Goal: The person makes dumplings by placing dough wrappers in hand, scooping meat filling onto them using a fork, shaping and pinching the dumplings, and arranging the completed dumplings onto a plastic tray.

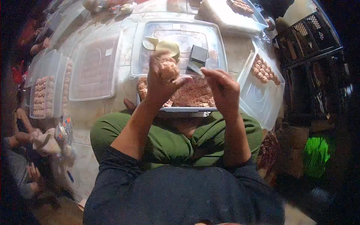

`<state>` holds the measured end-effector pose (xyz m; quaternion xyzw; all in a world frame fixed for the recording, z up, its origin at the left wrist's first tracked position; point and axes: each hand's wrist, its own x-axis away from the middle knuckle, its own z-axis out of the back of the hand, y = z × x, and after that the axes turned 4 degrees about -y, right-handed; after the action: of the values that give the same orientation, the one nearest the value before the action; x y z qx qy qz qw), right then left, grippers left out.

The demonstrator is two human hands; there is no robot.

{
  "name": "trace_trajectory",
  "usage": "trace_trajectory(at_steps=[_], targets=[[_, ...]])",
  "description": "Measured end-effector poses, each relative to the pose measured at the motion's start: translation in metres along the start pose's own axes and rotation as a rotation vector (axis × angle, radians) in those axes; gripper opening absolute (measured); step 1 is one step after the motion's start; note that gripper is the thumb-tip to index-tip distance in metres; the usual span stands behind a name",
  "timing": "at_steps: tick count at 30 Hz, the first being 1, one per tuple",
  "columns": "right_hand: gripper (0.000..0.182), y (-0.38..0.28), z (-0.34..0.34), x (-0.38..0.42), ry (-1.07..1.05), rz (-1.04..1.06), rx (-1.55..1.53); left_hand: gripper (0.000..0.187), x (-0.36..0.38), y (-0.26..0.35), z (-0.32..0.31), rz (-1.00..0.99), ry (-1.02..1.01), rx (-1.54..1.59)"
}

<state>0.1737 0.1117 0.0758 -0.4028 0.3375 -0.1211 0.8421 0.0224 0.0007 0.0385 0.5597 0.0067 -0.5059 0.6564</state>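
My left hand [159,80] is raised over the near side of a tray and holds a round lump of pinkish minced mixture [168,70]. A small, blurred, light-coloured tool [194,70] is pinched in my right hand [225,88], its end pointing toward the lump. Below both hands lies loose mince [193,93] in the tray. Behind them, a clear plastic lid [221,48] bears a small black scale [198,53] and round pale yellowish pieces [167,48], partly behind my left hand.
Lidded boxes of formed balls [44,95] stand at the left, beside another clear lid [92,67]. At the right, a container holds more balls [264,70]. Black crates [311,33] stand farther right. Another person's hand [33,172] shows at lower left.
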Motion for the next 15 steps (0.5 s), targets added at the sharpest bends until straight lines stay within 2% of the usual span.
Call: trace_trajectory(at_steps=[2, 4, 6, 7, 9, 10, 11, 12, 13, 15], targets=[[0.022, 0.002, 0.004, 0.001, 0.055, -0.099, -0.031, 0.084, 0.0, 0.012, 0.001, 0.07, 0.014, 0.218], [0.027, 0.006, 0.0, 0.008, 0.012, -0.285, -0.304, 0.095, -0.002, 0.017, -0.001, 0.108, 0.035, 0.343], [0.032, 0.005, -0.005, 0.013, -0.065, -0.448, -0.499, 0.101, -0.006, 0.014, -0.007, 0.066, 0.073, 0.259], [0.037, 0.009, -0.01, 0.017, -0.112, -0.475, -0.565, 0.094, -0.004, 0.01, -0.008, 0.082, 0.079, 0.275], [0.029, 0.002, -0.017, 0.02, -0.191, -0.416, -0.455, 0.082, 0.002, 0.003, -0.007, 0.119, 0.092, 0.305], [0.026, -0.002, -0.022, 0.021, -0.23, -0.387, -0.402, 0.07, 0.004, -0.001, -0.004, 0.078, 0.071, 0.182], [0.025, -0.002, -0.031, 0.022, -0.169, -0.317, -0.416, 0.059, 0.003, -0.006, -0.001, 0.034, 0.05, 0.058], [0.025, -0.002, -0.032, 0.02, -0.112, -0.186, -0.274, 0.048, 0.001, -0.009, 0.001, -0.01, 0.028, -0.066], [0.025, 0.0, -0.032, 0.016, -0.054, -0.054, -0.131, 0.021, -0.004, -0.011, 0.002, -0.023, 0.03, 0.131], [0.026, -0.005, -0.03, 0.011, 0.055, 0.146, 0.093, 0.02, -0.001, -0.009, 0.003, 0.101, -0.016, 0.296]])
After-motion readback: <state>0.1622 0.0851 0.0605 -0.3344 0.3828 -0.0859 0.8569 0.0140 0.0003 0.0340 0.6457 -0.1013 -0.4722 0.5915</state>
